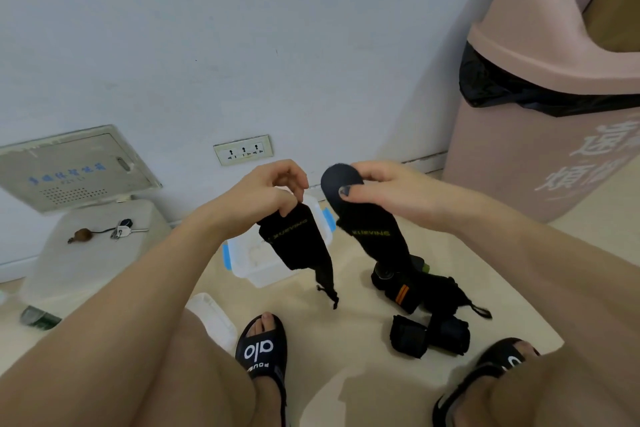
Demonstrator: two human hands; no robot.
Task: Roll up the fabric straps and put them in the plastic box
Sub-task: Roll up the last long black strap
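Beige floor against a pale blue-grey wall, and the handy landmark is the clear plastic box with blue clips [249, 262] sitting open on the floor, just under the white wall socket [243, 150]. Its white lid [214, 317] seems to be the flat thing lying nearer the person than the box, beside the left black slide sandal [262, 350].

Both hands are up above the box, each with its own strap. The left hand [263, 192] pinches the top of a black fabric strap with yellow lettering [298, 241] so it dangles straight down in front of the box, cord end hanging free. The right hand [384, 185] grips the rounded end of a second black lettered strap [367, 222], thumb pressed on the front; that one trails down to the right of the box into a heap of more black straps [415, 288] on the floor. My guess is they're held up like that to pull them apart and let them hang untwisted before rolling.

Nearer the person than the heap sit two black rolled-up bundles [429, 334], so some rolling looks done. I can't make out any rolls inside the box.

Far right of the box is a pink swing-lid bin [540, 135].
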